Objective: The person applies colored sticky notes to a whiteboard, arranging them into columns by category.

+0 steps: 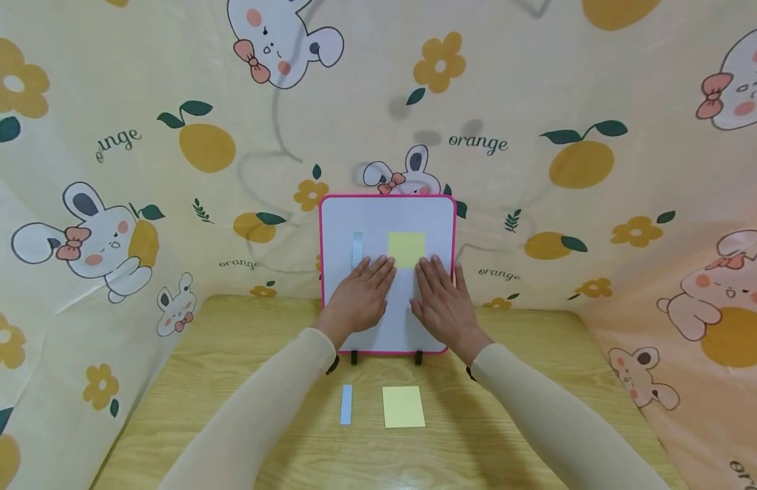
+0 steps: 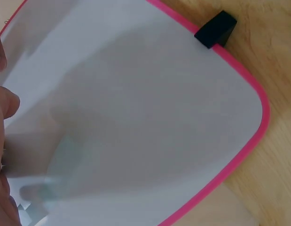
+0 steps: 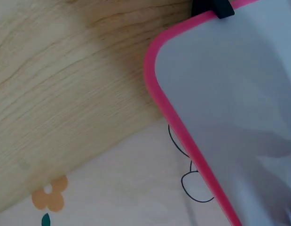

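A pink-framed whiteboard (image 1: 354, 218) stands upright at the back of the table, and a yellow sticky note (image 1: 406, 249) and a narrow blue strip (image 1: 357, 248) are on its face. My left hand (image 1: 361, 294) lies against the board with straight fingers, its tips between the strip's lower end and the note's lower left corner. On the other side, my right hand (image 1: 444, 298) has its straight fingers at the note's lower right corner. Neither hand grips anything. The left wrist view catches only parts of the left fingers (image 2: 4, 101) at its edge.
Black stand feet (image 1: 354, 357) hold the board's lower edge. In front of it, a yellow sticky pad (image 1: 404, 407) and a blue strip pad (image 1: 346, 404) lie on the wooden table (image 1: 262, 401). Patterned cloth (image 1: 366, 88) hangs behind and at both sides.
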A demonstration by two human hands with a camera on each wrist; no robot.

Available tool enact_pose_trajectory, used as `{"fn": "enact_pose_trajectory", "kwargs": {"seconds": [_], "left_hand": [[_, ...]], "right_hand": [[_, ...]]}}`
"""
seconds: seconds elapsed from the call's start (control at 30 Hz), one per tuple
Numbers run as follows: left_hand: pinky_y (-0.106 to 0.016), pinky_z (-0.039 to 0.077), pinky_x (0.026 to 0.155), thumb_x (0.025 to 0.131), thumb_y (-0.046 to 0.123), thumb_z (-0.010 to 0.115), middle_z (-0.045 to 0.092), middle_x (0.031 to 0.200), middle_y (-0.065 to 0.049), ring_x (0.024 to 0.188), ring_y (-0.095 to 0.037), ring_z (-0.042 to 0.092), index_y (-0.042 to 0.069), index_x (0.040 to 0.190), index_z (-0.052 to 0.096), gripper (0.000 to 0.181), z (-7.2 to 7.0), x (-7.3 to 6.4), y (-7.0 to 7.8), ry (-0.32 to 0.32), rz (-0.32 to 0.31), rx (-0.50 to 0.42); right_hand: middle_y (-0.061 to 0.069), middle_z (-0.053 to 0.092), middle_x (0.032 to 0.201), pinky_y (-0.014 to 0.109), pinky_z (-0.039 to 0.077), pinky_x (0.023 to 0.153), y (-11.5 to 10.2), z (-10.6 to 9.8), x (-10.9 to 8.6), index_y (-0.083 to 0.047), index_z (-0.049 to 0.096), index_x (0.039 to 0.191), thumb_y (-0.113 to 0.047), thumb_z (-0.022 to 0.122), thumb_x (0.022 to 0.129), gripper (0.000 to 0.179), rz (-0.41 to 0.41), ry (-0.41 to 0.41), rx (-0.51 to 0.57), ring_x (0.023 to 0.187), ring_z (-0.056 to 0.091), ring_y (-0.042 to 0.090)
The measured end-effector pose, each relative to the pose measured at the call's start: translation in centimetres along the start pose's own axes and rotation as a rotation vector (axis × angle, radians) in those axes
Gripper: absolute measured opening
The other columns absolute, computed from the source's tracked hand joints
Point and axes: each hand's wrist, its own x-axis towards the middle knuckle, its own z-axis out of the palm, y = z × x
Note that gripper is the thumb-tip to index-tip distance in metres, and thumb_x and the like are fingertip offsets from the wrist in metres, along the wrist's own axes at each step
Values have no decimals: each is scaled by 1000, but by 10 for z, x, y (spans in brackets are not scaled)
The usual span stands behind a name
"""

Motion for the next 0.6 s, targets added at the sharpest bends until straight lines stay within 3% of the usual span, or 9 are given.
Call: {"fn": "enact_pose_trajectory", "kwargs": {"seconds": [0.1,0.27,0.6], "left_hand": [[-45,8,136,111,42,47,12,178,-7,165,-23,7,7,169,21,72,1,-2,2,1,-4,-16],[-45,8,136,112,42,46,12,178,-8,165,-24,7,6,169,19,73,1,-3,5,-12,-8,-24],[-45,12,136,111,40,50,17,177,-10,165,-25,12,5,168,23,72,2,-5,7,23,0,-50]], "right_hand": [[9,20,177,63,15,132,0,0,-3,-6,27,167,-50,46,109,75,1,-14,-8,165,10,29],[8,16,177,60,3,134,1,-1,-6,-7,25,168,-48,44,110,74,9,-37,-3,166,5,28],[8,21,176,60,3,134,1,-2,-8,-6,28,167,-46,48,109,73,8,-27,-3,166,8,28]]}}
